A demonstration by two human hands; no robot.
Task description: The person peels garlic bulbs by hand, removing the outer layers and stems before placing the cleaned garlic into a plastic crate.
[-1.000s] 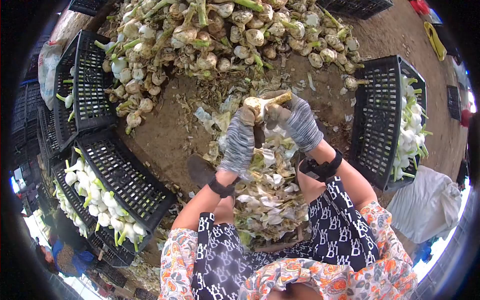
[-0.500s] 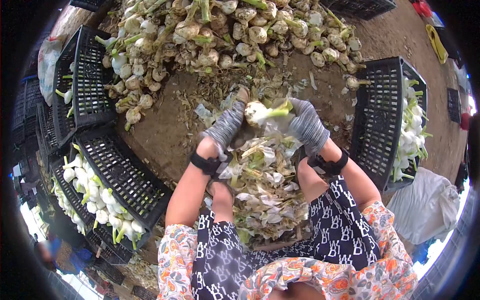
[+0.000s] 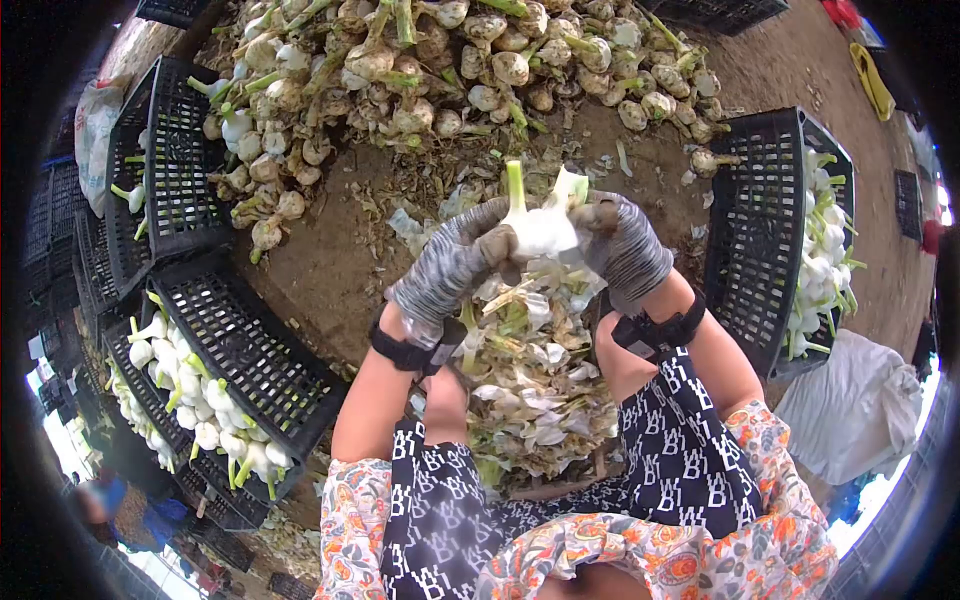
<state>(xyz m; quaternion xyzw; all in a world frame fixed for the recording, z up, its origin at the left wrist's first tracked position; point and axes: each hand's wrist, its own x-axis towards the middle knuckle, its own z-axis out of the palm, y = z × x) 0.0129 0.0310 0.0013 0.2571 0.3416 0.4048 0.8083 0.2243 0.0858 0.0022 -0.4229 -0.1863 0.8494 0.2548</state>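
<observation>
The gloved left hand and right hand grasp a garlic bulb between them, smooth and white, its green stem upright. Beneath lie papery husks; around, littered brown earth, black crates of white garlic on both sides, and a pile of dirt-stained bulbs beyond.

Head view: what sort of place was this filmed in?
Probably a garlic-cleaning shed or yard. A heap of soil-stained garlic lies on a bare-earth floor, black plastic crates hold clean white bulbs, and loose papery skins cover the ground between the person's legs.
</observation>
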